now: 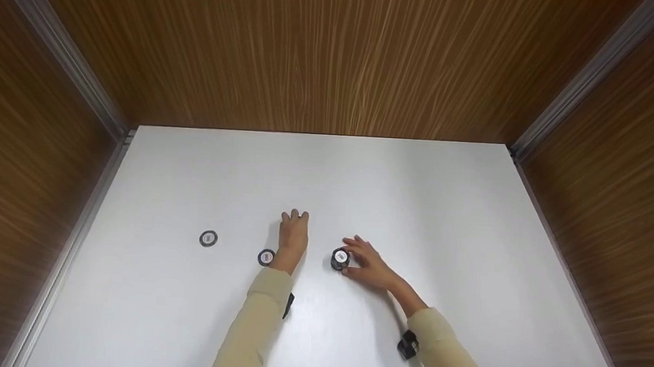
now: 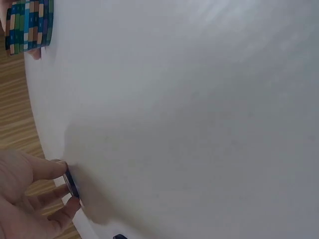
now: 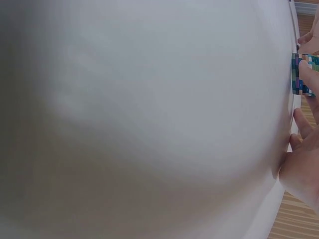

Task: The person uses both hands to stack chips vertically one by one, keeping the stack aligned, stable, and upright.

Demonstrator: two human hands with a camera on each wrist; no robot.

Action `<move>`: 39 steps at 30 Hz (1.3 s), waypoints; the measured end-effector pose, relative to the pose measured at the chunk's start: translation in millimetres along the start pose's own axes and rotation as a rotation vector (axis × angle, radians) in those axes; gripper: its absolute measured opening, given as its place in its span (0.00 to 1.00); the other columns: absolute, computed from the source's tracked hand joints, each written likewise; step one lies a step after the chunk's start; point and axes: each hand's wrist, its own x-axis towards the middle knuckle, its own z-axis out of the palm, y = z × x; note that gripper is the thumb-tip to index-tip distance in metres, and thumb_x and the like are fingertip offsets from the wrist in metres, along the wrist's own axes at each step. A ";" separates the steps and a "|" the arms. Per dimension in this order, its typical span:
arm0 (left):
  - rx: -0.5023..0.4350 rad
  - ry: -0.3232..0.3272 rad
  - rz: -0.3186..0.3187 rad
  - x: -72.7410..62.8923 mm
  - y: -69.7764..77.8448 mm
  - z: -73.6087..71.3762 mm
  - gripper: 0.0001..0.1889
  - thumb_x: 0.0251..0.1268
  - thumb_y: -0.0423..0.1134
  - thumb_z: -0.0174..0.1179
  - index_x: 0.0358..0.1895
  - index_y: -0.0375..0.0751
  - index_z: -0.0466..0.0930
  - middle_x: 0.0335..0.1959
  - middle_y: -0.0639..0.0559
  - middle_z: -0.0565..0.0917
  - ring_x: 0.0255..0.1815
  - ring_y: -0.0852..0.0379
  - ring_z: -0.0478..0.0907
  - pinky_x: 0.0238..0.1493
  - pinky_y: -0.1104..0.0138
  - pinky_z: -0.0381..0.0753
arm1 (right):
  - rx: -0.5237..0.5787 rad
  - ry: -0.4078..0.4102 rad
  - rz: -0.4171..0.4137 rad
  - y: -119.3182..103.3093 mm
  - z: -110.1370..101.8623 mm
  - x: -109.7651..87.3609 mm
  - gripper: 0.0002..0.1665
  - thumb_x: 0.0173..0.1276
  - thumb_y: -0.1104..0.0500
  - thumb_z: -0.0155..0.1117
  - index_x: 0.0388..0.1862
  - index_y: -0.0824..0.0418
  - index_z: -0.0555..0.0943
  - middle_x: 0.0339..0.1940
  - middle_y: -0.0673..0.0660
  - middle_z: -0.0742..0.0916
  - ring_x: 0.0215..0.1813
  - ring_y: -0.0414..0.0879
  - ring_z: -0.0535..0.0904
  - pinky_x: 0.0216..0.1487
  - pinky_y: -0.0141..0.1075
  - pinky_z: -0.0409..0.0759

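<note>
A stack of striped poker chips (image 1: 340,258) stands on the white table, its top chip showing a pale label. My right hand (image 1: 369,265) grips the stack from its right side, thumb on the near side and fingers on the far side. Just left of it, my left hand (image 1: 294,235) reaches farther over the table. In the left wrist view, the left thumb and fingertips pinch a single dark poker chip (image 2: 71,181) by its edge, tilted close to the tabletop. The head view hides this chip behind the hand. Colourful chip edges (image 3: 297,74) show under the right thumb in the right wrist view.
One dark chip (image 1: 266,257) lies flat beside the left wrist, and a greyish chip (image 1: 208,238) lies farther left. Wood-grain panels (image 1: 323,58) wall the white table (image 1: 445,202) at the back and both sides.
</note>
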 end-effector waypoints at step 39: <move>-0.084 -0.093 -0.023 -22.0 15.8 -12.3 0.03 0.55 0.29 0.59 0.31 0.33 0.81 0.40 0.34 0.77 0.46 0.38 0.74 0.39 0.63 0.79 | -0.032 -0.013 0.013 9.6 1.0 -0.7 0.27 0.55 0.62 0.69 0.53 0.69 0.74 0.62 0.69 0.70 0.67 0.68 0.52 0.64 0.61 0.41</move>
